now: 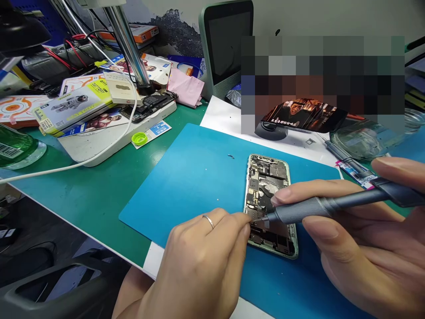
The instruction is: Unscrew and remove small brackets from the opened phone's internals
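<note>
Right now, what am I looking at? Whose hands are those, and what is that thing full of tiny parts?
This picture comes from a camera on a person's head, looking down, so those are that person's own hands. On the green table lies a blue mat, and on it an opened phone showing its insides. The right hand holds a thin grey tool, its tip on those insides. The left hand, wearing a ring, puts its fingertips beside the tip; whether it pinches anything is too small to tell. Behind, another phone plays a video.
</note>
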`<state>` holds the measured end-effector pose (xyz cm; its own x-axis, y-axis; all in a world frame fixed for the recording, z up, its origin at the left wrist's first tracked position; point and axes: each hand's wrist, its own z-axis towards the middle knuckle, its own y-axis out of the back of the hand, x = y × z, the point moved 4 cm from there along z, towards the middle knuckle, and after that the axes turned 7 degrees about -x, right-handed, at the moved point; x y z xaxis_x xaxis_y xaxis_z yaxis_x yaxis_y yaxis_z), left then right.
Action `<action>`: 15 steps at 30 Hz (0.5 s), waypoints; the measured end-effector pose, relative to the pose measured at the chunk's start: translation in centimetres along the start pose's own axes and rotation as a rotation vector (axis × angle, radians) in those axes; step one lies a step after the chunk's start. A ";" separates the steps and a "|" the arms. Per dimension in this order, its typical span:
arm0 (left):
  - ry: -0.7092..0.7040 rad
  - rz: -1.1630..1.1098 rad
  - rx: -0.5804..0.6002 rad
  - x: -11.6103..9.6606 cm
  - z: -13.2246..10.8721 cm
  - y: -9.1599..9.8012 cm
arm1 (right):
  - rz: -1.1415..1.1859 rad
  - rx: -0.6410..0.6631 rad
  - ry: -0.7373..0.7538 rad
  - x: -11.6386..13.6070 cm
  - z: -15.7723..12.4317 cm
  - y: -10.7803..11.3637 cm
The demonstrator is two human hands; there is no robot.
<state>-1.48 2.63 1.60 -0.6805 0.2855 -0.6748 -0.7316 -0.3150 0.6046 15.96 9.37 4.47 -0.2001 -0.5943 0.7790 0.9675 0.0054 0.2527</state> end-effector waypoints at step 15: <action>0.023 0.011 -0.085 -0.1 -0.3 0.1 | -0.074 -0.016 0.058 -0.3 0.3 0.3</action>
<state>-1.46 2.33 1.58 -0.6870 0.2604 -0.6784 -0.7171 -0.3937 0.5751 16.25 9.78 4.51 -0.2625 -0.6378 0.7241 0.9529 -0.0532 0.2986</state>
